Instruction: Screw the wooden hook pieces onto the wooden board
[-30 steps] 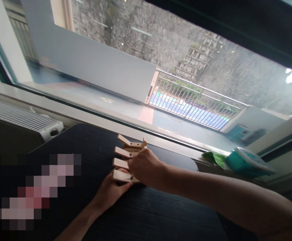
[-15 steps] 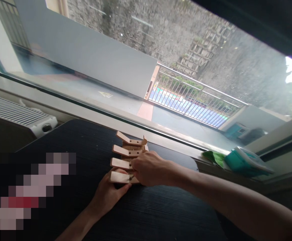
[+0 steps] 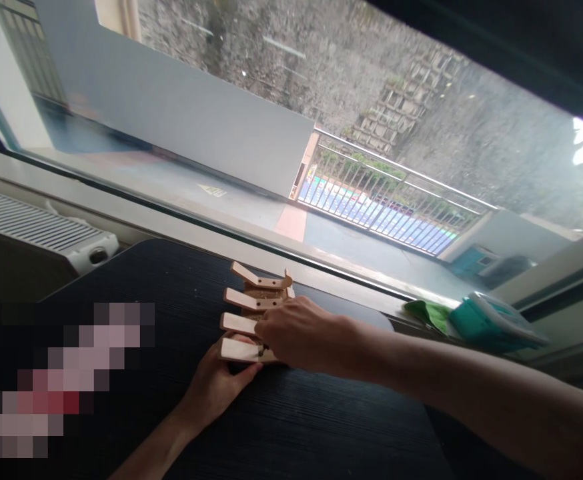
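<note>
On the dark table [image 3: 341, 427] lies a pale wooden assembly [image 3: 264, 283] with several angled slats side by side. Dark holes show in the slats, and a curved piece rises at the far right end. My left hand [image 3: 216, 387] grips the near end from the left, its thumb along the nearest slat [image 3: 239, 350] and its other fingers partly hidden underneath. Over the right part of the near slats, my right hand [image 3: 299, 333] is closed in a pinch. Something small and dark shows below its fingertips at the nearest slat; what the fingers hold is hidden.
Beyond the table runs a window sill [image 3: 191, 243] under a large window. A white radiator [image 3: 31, 220] stands at the left. A teal container [image 3: 491, 323] and a green cloth [image 3: 427, 313] are at the right. A pixelated patch covers the lower left.
My right hand has turned slightly and its fingertips have moved a little left over the slats. My left hand and the wooden assembly stay nearly where they were.
</note>
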`<state>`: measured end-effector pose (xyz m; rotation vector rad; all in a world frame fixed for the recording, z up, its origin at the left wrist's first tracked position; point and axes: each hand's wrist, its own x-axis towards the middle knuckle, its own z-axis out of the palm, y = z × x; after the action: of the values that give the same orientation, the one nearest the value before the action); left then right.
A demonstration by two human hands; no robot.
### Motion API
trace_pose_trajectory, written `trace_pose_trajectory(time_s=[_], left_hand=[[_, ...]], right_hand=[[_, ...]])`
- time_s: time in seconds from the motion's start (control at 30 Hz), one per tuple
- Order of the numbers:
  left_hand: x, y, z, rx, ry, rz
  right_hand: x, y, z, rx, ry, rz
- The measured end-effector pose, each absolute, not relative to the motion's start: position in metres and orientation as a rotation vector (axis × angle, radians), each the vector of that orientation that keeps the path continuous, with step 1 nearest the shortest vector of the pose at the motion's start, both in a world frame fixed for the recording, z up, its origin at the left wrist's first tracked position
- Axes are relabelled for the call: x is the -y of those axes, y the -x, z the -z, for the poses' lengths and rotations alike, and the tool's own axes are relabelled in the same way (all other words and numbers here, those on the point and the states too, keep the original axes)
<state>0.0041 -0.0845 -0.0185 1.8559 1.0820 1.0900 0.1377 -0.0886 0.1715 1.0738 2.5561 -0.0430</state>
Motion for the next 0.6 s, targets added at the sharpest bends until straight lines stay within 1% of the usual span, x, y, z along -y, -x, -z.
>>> trace_pose_trajectory(time_s=[0.1,0.2,0.3,0.47,0.6], left_hand=[[0.083,-0.004,0.019,-1.074,-1.877,-1.065],[0.083,-0.004,0.018,-1.053,-1.884,-1.072],[0.083,-0.005,0.018,-1.056,-1.883,-1.070],[0.084,-0.005,0.024,-1.077,-1.876,-1.073],[0.083,-0.004,0.028,-1.099,-1.892,-1.098]], right_hand=[[0.093,-0.142,-0.162,-2.651,-0.935,-0.080],[0.098,-0.144,-0.154,-2.660,-0.944,-0.160],[0.098,-0.146,-0.151,-2.646,-1.050,-0.075],[0.091,-0.148,-0.155,-2.426,-1.413,0.127],[0.091,-0.145,-0.159,-2.443,-1.427,0.096]])
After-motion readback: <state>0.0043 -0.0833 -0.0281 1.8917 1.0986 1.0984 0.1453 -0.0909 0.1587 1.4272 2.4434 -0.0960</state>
